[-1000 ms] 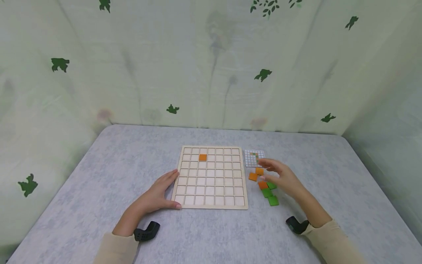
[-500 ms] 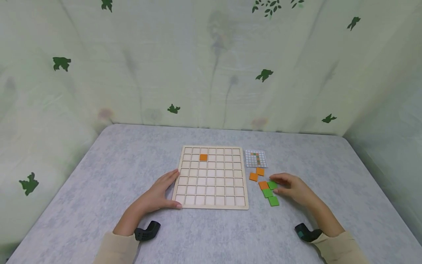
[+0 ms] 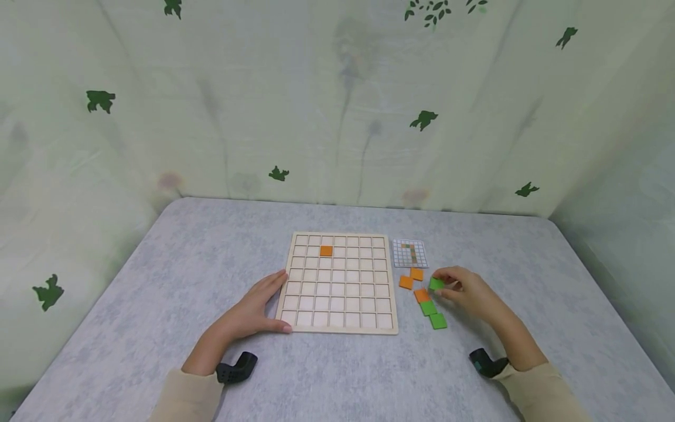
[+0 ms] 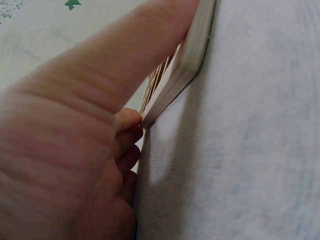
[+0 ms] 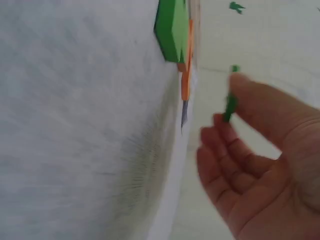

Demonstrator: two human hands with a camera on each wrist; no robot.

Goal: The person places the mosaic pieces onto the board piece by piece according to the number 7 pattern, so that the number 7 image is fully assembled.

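Note:
A pale wooden grid board (image 3: 337,289) lies flat on the table, with one orange tile (image 3: 326,251) in a cell near its back. My left hand (image 3: 250,310) rests at the board's front left corner, fingers along the left side and thumb (image 4: 125,55) reaching over the front edge. To the right of the board, my right hand (image 3: 469,293) pinches a green tile (image 3: 435,283) between thumb and fingers. In the right wrist view that green tile (image 5: 231,97) shows edge-on, raised off the table.
Beside the board lie three loose orange tiles (image 3: 405,282) and two green tiles (image 3: 438,320). A small printed card (image 3: 410,254) with a coloured grid pattern sits behind them. Black wrist cameras (image 3: 237,368) hang at both cuffs. A pale curtain (image 3: 316,105) stands behind the table.
From near the card, my right hand has come toward the front right to the green tiles, taken the rearmost one and lifted it slightly. My left hand stays at the board.

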